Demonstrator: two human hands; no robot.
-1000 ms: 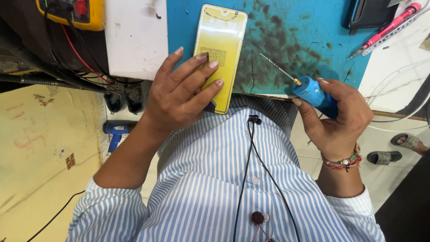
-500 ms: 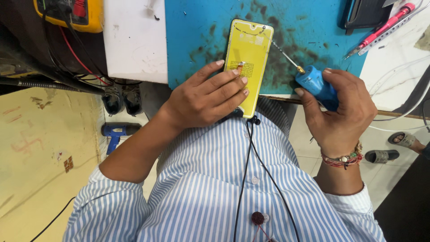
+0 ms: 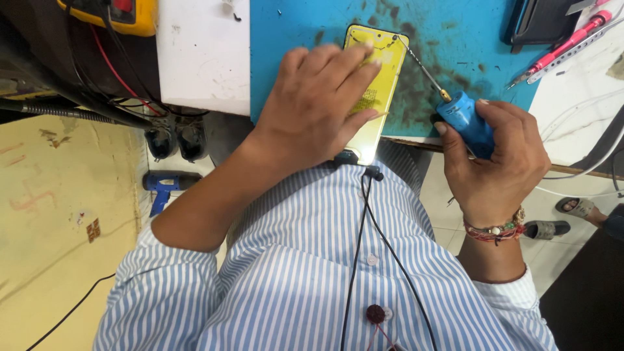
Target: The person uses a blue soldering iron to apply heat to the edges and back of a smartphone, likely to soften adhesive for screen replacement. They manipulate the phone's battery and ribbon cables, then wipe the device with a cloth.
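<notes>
A yellow phone back (image 3: 383,58) lies on a stained blue work mat (image 3: 448,32), its near end over the table edge. My left hand (image 3: 318,107) lies flat on the phone, fingers spread, pressing it down. My right hand (image 3: 497,166) grips a blue-handled screwdriver (image 3: 463,120). Its thin shaft reaches up and left, with the tip at the phone's top right corner.
A white board (image 3: 201,52) sits left of the mat, a yellow multimeter (image 3: 123,10) with red and black leads beyond it. A pink tool and tweezers (image 3: 565,42) lie at the top right beside a dark case (image 3: 536,19). A blue tool (image 3: 162,185) lies on the floor below.
My left hand slid further up over the phone, which shifted right on the mat. The screwdriver tip moved from beside the phone to its top right corner.
</notes>
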